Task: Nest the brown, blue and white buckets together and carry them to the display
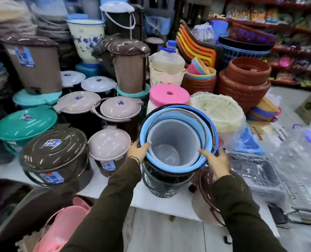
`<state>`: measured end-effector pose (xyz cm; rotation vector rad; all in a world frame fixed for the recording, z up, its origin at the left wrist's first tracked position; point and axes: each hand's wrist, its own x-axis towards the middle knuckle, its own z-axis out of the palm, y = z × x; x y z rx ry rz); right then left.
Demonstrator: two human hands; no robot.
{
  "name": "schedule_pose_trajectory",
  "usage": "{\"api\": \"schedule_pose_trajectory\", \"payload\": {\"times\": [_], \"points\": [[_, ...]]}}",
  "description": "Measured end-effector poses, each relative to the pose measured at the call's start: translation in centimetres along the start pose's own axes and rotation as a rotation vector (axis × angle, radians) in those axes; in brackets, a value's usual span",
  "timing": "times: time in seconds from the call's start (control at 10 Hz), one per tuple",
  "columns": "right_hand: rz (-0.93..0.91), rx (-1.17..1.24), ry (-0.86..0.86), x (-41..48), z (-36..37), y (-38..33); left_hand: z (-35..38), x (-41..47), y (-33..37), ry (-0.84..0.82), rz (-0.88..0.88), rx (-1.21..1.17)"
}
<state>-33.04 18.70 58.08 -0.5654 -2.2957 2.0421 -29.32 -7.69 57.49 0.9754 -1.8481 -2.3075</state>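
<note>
The buckets sit nested one inside another at the centre of the head view, tilted with the mouth toward me. The white bucket (171, 140) is innermost, inside the blue bucket (144, 135), which sits in the dark brown bucket (162, 170). My left hand (138, 151) grips the stack's left rim, thumb over the blue edge. My right hand (216, 163) holds the right rim, thumb inside. The stack hangs over a dark patterned bucket (162, 188) that stands on the white table (113, 190).
Lidded bins crowd the table to the left: a large brown one (54, 157), a small beige-lidded one (109, 148), teal ones (24, 124). A cream basket in plastic (218, 113) and terracotta pots (243, 82) stand right. A brown lid (205, 193) lies under my right arm.
</note>
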Motion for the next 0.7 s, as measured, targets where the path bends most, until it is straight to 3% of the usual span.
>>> {"api": "schedule_pose_trajectory", "payload": {"times": [0.3, 0.5, 0.6, 0.7], "points": [[0.353, -0.075, -0.015, 4.8, 2.9, 8.4, 0.5, 6.1, -5.6, 0.074, -0.249, 0.207], [0.306, -0.356, 0.009, 5.9, 3.1, 10.0, 0.7, 5.9, -6.1, 0.127, -0.235, 0.605], [0.255, -0.636, -0.036, 5.9, 2.3, 8.9, 1.1, 5.2, -5.3, 0.079, -0.18, 0.749], [0.207, -0.705, -0.039, 6.1, 2.1, 7.2, 1.4, 4.9, -4.8, 0.089, -0.122, 0.761]]}}
